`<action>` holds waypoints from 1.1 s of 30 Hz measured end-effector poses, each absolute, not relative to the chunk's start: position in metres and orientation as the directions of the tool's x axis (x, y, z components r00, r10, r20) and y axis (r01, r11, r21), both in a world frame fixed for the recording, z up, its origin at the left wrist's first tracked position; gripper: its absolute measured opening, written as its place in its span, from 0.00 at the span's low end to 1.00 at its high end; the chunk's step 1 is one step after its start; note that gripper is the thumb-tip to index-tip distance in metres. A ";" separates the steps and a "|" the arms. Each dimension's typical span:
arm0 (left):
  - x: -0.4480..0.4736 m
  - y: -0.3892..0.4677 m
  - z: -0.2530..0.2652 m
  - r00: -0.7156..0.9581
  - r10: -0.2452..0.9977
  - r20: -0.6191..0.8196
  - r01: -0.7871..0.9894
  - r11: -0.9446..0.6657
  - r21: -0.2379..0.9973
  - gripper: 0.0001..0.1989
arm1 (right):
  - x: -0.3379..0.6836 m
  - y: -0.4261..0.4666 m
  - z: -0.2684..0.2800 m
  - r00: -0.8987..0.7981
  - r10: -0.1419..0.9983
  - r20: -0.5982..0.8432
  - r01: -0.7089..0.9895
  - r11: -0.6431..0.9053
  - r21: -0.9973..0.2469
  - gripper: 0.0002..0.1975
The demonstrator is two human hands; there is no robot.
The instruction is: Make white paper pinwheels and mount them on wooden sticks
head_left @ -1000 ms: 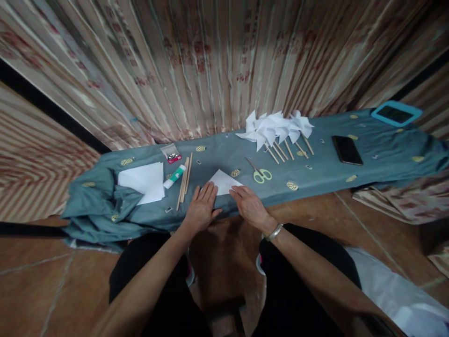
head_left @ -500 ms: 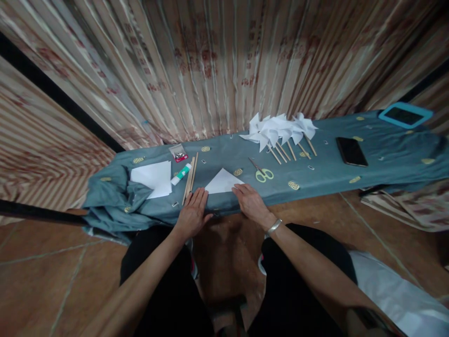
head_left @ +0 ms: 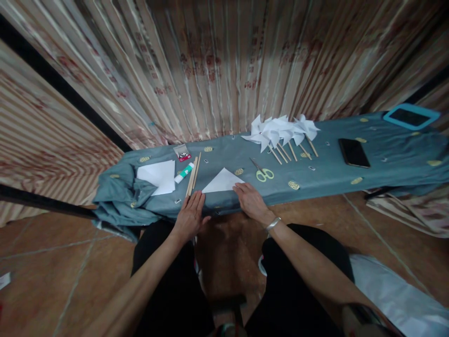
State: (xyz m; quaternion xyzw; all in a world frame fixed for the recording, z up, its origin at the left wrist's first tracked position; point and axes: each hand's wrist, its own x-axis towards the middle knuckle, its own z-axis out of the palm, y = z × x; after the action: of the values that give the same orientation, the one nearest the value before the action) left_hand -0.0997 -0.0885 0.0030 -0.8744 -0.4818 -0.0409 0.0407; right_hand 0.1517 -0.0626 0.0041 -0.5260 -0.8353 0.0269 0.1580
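A sheet of white paper (head_left: 224,181), folded into a triangle with its point away from me, lies near the front edge of the cloth-covered bench. My left hand (head_left: 190,214) is flat, fingers stretched out, the tips at the triangle's left corner. At the right corner, the bent fingers of my right hand (head_left: 251,201) close on the paper. Green-handled scissors (head_left: 264,173) lie just beyond my right hand. Past my left fingertips are several thin wooden sticks (head_left: 193,174) and a green-and-white glue stick (head_left: 184,173).
White paper pinwheels (head_left: 280,130) on sticks lie at the back. A small red box (head_left: 184,155) with shiny bits and a stack of white paper (head_left: 161,177) are on the left. Farther right are a black phone (head_left: 354,152) and a blue-framed tablet (head_left: 411,116). Curtains hang behind.
My left hand has slid slightly left along the triangle's lower edge. My right hand stays at the right corner. The view has shifted slightly.
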 end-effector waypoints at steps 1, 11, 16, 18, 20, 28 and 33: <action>-0.100 -0.089 0.002 0.528 0.841 0.116 0.848 -0.529 -0.029 0.34 | 0.152 -0.063 0.004 -0.398 0.887 0.235 0.870 0.446 -0.212 0.21; -0.096 -0.089 -0.002 0.497 0.854 0.152 0.865 -0.502 -0.004 0.34 | 0.164 -0.053 0.012 -0.156 0.927 0.342 0.909 0.270 -0.317 0.20; -0.091 -0.092 0.000 0.476 0.869 0.133 0.878 -0.477 -0.029 0.34 | 0.164 -0.043 0.015 -0.064 0.965 0.255 0.876 0.177 -0.449 0.18; -0.090 -0.092 0.000 0.471 0.872 0.134 0.881 -0.472 -0.026 0.34 | 0.163 -0.039 0.015 -0.053 0.972 0.230 0.861 0.161 -0.482 0.15; -0.091 -0.093 -0.002 0.475 0.868 0.146 0.878 -0.478 -0.020 0.34 | 0.163 -0.036 0.015 -0.035 0.974 0.226 0.849 0.148 -0.507 0.12; -0.091 -0.096 -0.011 0.455 0.863 0.219 0.880 -0.474 0.040 0.34 | 0.171 -0.029 0.014 0.054 0.976 0.211 0.738 0.104 -0.667 0.09; -0.082 -0.095 -0.006 0.382 0.877 0.290 0.863 -0.451 0.227 0.33 | 0.178 -0.026 0.013 0.077 0.972 0.220 0.627 0.124 -0.769 0.06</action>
State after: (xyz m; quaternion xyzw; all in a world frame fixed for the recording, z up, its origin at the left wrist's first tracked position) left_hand -0.0824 -0.0952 -0.0064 -0.8310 -0.5236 -0.1867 -0.0192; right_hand 0.1784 -0.0262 0.0131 -0.6230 -0.6418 0.2227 0.3876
